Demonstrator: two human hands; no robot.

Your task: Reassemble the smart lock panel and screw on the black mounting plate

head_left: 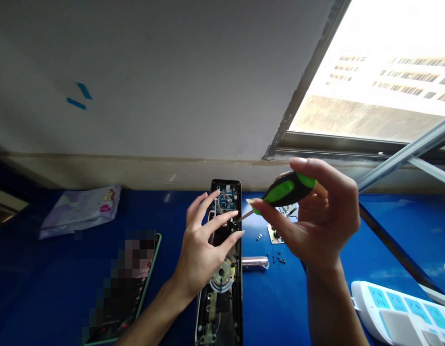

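Observation:
A long black device (pixel 222 293) lies opened on the blue table (pixel 316 307), showing a blue circuit board (pixel 225 202) at its far end and a round metal part (pixel 222 275) lower down. My left hand (pixel 204 245) rests on the device with fingers stretched out and spread over its middle. My right hand (pixel 316 216) grips a green and black screwdriver (pixel 285 191). Its thin tip (pixel 244 216) points down-left and meets the device near my left fingertips.
Several tiny dark screws (pixel 276 258) and a small clear bag (pixel 254 263) lie right of the device, with a small metal plate (pixel 276 235) behind my right hand. A phone (pixel 125 288) lies at left, a plastic packet (pixel 81 209) at far left, a white power strip (pixel 402 312) at right.

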